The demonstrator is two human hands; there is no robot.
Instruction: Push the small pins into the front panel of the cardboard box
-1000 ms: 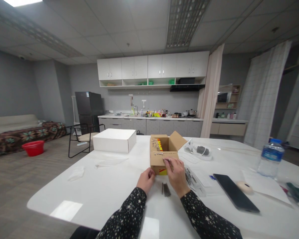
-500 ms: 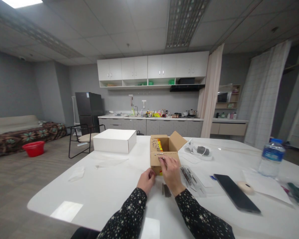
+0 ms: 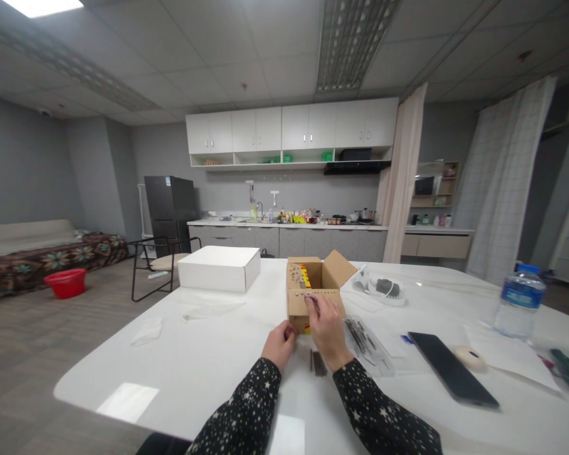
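Note:
A small open cardboard box (image 3: 298, 308) stands on the white table, its near flap marked with a row of small dark dots or holes. My left hand (image 3: 279, 345) rests at the box's near left corner, fingers curled and pressed against it. Over the near flap, my right hand (image 3: 329, 325) pinches thumb and fingers together close to the row; whatever they hold is too small to make out. Several thin dark metal rods (image 3: 319, 364) lie on the table between my wrists. A clear plastic tray (image 3: 384, 363) with more metal pieces sits right of my right hand.
Left of the cardboard box is a white box (image 3: 213, 275). To the right lie a black phone (image 3: 450, 366), a round beige object (image 3: 469, 357), white paper and a water bottle (image 3: 519, 306). A white object with a grey part and cable (image 3: 386, 289) sits behind the tray.
My right hand's fingertips have shifted slightly up and to the right along the flap. The left hand stays at the box corner.

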